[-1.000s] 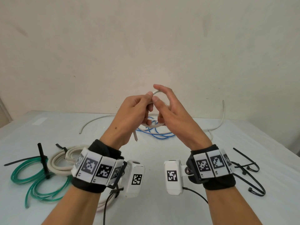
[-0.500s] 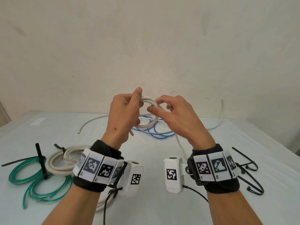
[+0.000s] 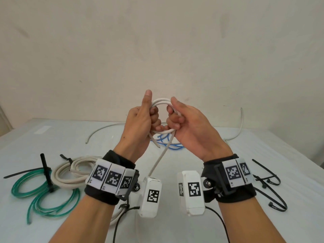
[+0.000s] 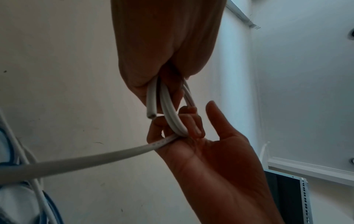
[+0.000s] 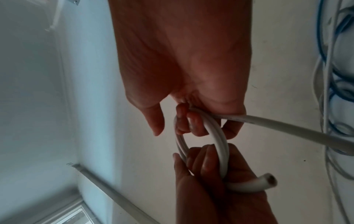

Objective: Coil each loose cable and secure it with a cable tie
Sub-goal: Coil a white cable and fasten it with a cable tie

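Both hands hold a small coil of white cable [image 3: 162,101] up above the table. My left hand [image 3: 140,120] grips the coil's left side, thumb pointing up. My right hand [image 3: 185,120] has fingers curled through the right side. The cut end [image 3: 156,143] sticks out below the left hand, and the loose tail [image 3: 157,162] runs down to the table. In the left wrist view the coil [image 4: 170,116] spans from the left hand [image 4: 164,45] to the right hand [image 4: 203,151]. The right wrist view shows the coil [image 5: 220,136], the cut end [image 5: 268,181] and the tail [image 5: 287,128].
On the table's left lie a green tubing coil [image 3: 35,192] bound by a black tie [image 3: 46,171] and a cream cable coil [image 3: 70,172]. A blue cable [image 3: 168,143] lies behind the hands. Loose black cable ties [image 3: 273,192] lie at the right. A wall stands close behind.
The right hand brought the cable round onto the coil and now hooks its fingers through the ring. The left thumb has straightened upward. Both hands rose slightly.
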